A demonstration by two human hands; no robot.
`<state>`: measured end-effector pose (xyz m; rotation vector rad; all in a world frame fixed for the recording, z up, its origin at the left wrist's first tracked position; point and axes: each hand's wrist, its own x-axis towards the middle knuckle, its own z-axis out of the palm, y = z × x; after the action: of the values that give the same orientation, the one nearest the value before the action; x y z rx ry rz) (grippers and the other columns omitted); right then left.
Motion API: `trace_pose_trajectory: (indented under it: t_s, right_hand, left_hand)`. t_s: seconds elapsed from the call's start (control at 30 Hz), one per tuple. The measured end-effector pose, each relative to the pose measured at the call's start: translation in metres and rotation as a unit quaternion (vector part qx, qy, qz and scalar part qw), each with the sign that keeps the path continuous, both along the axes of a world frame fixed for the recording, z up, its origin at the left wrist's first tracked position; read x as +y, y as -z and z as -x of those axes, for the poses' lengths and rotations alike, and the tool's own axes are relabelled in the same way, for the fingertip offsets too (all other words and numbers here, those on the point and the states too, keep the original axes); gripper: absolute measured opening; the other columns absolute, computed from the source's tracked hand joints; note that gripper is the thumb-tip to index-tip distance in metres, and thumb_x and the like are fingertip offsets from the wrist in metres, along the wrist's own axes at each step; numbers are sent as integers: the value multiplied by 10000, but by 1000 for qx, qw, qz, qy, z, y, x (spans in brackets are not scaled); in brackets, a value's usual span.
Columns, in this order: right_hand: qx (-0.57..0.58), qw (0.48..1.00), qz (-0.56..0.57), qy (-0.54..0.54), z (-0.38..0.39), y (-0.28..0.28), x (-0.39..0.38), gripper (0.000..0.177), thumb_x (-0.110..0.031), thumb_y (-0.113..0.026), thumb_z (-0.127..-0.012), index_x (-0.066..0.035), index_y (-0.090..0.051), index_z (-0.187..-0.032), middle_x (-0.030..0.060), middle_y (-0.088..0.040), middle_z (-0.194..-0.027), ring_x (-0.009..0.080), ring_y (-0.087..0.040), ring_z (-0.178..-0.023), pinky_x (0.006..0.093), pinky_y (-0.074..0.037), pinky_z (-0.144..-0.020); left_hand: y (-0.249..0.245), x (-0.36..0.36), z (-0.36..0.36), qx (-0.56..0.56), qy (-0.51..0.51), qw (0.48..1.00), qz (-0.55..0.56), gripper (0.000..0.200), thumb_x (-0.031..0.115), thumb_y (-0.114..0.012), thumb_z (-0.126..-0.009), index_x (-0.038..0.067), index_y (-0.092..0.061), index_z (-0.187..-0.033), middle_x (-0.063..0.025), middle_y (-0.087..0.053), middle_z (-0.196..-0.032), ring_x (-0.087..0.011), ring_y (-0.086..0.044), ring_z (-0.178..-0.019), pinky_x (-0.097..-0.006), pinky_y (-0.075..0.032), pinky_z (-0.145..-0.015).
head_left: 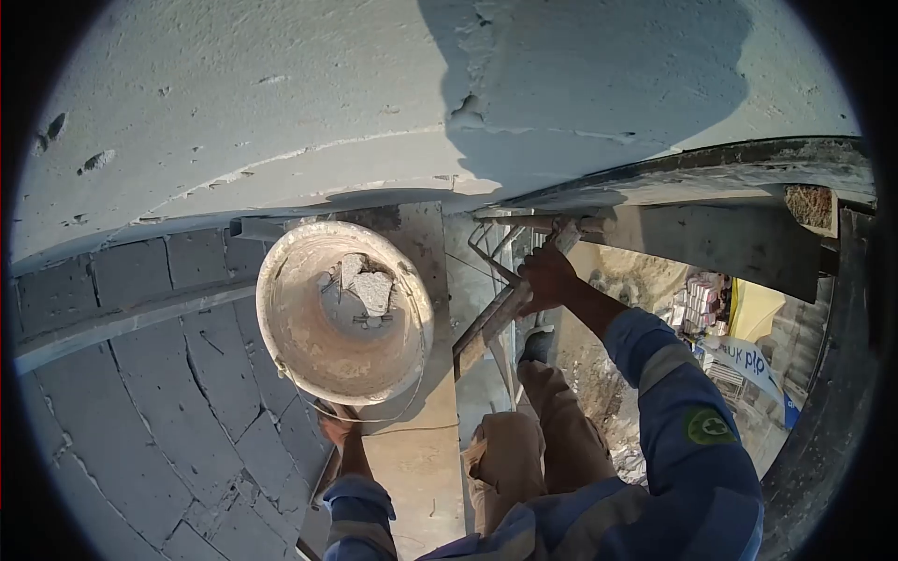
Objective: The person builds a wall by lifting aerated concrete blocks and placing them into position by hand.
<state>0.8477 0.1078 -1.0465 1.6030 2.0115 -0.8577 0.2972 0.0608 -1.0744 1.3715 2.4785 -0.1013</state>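
A pale, mortar-stained bucket (281, 346) stands on a wooden plank (412, 477), with broken grey chunks (374, 292) inside. Its thin wire handle hangs down over the near side. Just below the bucket, my left hand (339, 427) is closed at the plank's left edge; its fingertips are partly hidden. My right hand (545, 276) is wrapped round a slanted bar of a scaffold frame (496, 316), right of the plank. Below, my legs (510, 453) are on the frame, one shoe on a lower part.
A rough plastered wall (281, 84) runs across the front, with my shadow on it. Grey block masonry (140, 393) lies to the left. An open drop on the right shows the ground far below, with stacked materials (702, 304) and a banner (748, 365). A dark beam (823, 393) borders it.
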Motion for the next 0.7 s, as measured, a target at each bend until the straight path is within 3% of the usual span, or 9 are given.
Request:
trace_pose_trajectory:
  t_s: [0.2, 0.27, 0.33, 0.4, 0.47, 0.6, 0.63, 0.7]
  right_hand:
    - [6, 999, -30, 10, -2, 4, -3, 865, -842, -711, -520, -119, -720, -994, 78, -654, -988, 257, -578, -1057, 409, -381, -961]
    - [8, 1000, -30, 5, -2, 5, -3, 861, -838, -717, -514, -118, -721, -987, 76, -652, -964, 253, -580, -1041, 403, -383, -954]
    - [-7, 999, -48, 2, -4, 11, -7, 864, -836, -721, -508, -108, -719, -973, 75, -651, -935, 255, -585, -1026, 406, -382, -960]
    - [22, 995, -91, 17, -4, 16, -13, 868, -839, -720, -504, -99, -721, -957, 73, -652, -917, 255, -589, -1009, 400, -377, -967]
    - [24, 997, -78, 14, -3, 15, -15, 873, -845, -714, -504, -88, -724, -940, 78, -657, -914, 255, -588, -997, 393, -372, -974]
    - [31, 993, -109, 18, -7, 22, -16, 924, -853, -713, -484, -56, -726, -951, 92, -667, -926, 257, -589, -1002, 398, -369, -981]
    - [31, 993, -113, 15, -8, 23, -16, 940, -856, -711, -481, -51, -727, -966, 96, -671, -940, 260, -590, -1017, 400, -366, -987]
    - [43, 992, -112, 29, -5, 19, -20, 958, -842, -737, -468, -38, -713, -988, 103, -657, -964, 287, -580, -1051, 423, -342, -1038]
  left_hand:
    - [11, -1, 9, -27, 16, 996, -86, 756, 653, -510, -910, -18, -575, -1253, -296, -659, -1060, -489, -605, -978, -511, -468, -834]
    - [-1, 2, 4, -92, -20, 995, -19, 852, 674, -470, -923, -13, -456, -1427, -294, -528, -1378, -462, -502, -1257, -481, -409, -1028]
    - [0, 2, 6, -56, -4, 998, 10, 833, 654, -463, -937, -13, -441, -1435, -282, -542, -1366, -456, -514, -1245, -481, -411, -1028]
    - [2, -1, 6, -88, 5, 995, -39, 809, 651, -447, -946, -11, -465, -1409, -277, -565, -1332, -452, -530, -1218, -485, -422, -999]
    - [0, 0, -2, -36, 57, 993, -94, 727, 608, -429, -965, -7, -516, -1342, -300, -641, -1108, -516, -581, -995, -538, -439, -873]
    - [-20, 7, -21, -65, 63, 990, -104, 763, 634, -415, -963, -76, -582, -1185, -343, -627, -1034, -526, -571, -954, -542, -435, -844]
    - [-10, 5, -6, -50, 62, 994, -76, 709, 597, -461, -969, -32, -562, -1281, -326, -635, -1103, -501, -594, -1021, -510, -454, -870]
    - [-5, 3, 0, -75, 71, 990, -99, 719, 594, -464, -971, -49, -565, -1277, -333, -631, -1121, -505, -590, -1034, -512, -452, -879]
